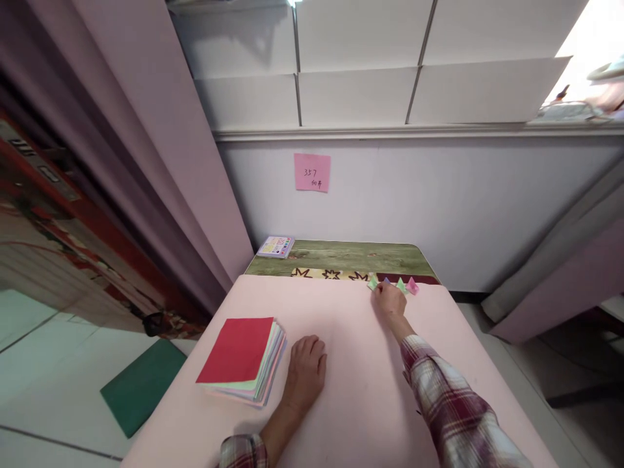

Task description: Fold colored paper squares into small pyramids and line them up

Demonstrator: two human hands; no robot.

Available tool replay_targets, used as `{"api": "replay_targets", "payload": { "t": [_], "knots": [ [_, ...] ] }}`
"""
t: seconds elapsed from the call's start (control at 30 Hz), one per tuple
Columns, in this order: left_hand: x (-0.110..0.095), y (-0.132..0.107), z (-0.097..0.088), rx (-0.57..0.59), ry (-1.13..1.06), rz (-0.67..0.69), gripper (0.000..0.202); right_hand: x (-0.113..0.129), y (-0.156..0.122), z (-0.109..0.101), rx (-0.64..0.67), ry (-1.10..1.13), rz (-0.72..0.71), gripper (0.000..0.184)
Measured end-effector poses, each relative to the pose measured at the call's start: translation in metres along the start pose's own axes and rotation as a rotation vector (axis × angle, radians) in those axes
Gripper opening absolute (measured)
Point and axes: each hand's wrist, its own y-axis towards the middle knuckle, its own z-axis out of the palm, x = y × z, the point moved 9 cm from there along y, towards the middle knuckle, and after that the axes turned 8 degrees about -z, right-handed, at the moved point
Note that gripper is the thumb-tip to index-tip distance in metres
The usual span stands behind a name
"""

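Note:
My left hand (306, 370) lies palm down on the pink table cover (351, 403), fingers loosely curled, just right of a stack of coloured paper squares (244, 359) with a red sheet on top. My right hand (390, 301) reaches to the far edge of the cover, fingers closed around a small purple folded paper piece (387, 281) that is mostly hidden. That piece sits in a row of folded pieces: a green one (373, 283) to its left, another green one (401, 285) and a pink one (413, 286) to its right.
A pack of coloured paper (276, 246) lies on the green wooden tabletop (341, 255) at the back left. A pink sticky note (312, 172) hangs on the white wall. A green sheet (142, 385) lies on the floor at left.

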Motion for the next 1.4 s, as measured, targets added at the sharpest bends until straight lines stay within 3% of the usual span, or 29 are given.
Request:
{"api": "replay_targets", "payload": {
  "t": [0.17,0.27,0.4,0.47,0.53,0.7,0.83,1.0,1.07,1.13,1.27,1.33,1.4],
  "knots": [
    [0.0,0.001,0.0,0.017,0.009,-0.009,0.02,0.001,-0.004,-0.009,-0.055,0.139,0.0,0.024],
    [-0.001,0.002,0.0,0.03,0.006,-0.012,0.02,-0.001,-0.027,-0.021,-0.114,0.277,0.01,0.032],
    [-0.003,0.002,-0.001,0.037,0.003,-0.011,0.019,-0.009,-0.091,-0.029,-0.11,0.509,0.061,0.046],
    [-0.003,0.002,-0.001,0.036,-0.004,-0.011,0.019,-0.014,-0.131,-0.023,-0.052,0.843,0.136,0.046],
    [-0.004,0.002,-0.001,0.034,-0.013,-0.006,0.019,-0.014,-0.17,-0.017,0.031,0.947,0.147,0.044],
    [-0.007,0.0,-0.004,-0.025,-0.023,0.03,0.023,-0.011,-0.229,-0.01,0.078,0.861,0.007,0.041],
    [-0.032,-0.014,-0.009,-0.042,0.005,0.155,0.019,-0.005,-0.242,-0.012,0.025,0.715,-0.178,0.037],
    [-0.056,-0.037,-0.031,-0.017,-0.059,0.151,0.015,-0.011,-0.245,-0.01,0.03,0.682,-0.152,0.039],
    [-0.049,-0.041,-0.054,-0.067,-0.098,0.103,0.015,-0.016,-0.246,-0.009,0.019,0.678,-0.125,0.041],
    [-0.029,-0.041,-0.085,-0.15,-0.128,0.043,0.016,-0.019,-0.247,-0.008,0.007,0.676,-0.107,0.043],
    [0.036,-0.038,-0.145,-0.302,-0.099,-0.127,0.019,-0.023,-0.249,-0.006,-0.006,0.686,-0.08,0.044],
    [0.064,-0.036,-0.152,-0.209,-0.085,-0.165,0.025,-0.024,-0.25,-0.004,-0.001,0.692,-0.066,0.044],
    [0.083,-0.037,-0.147,-0.059,-0.085,-0.169,0.032,-0.025,-0.25,-0.004,0.005,0.706,-0.057,0.044]
  ]
}}
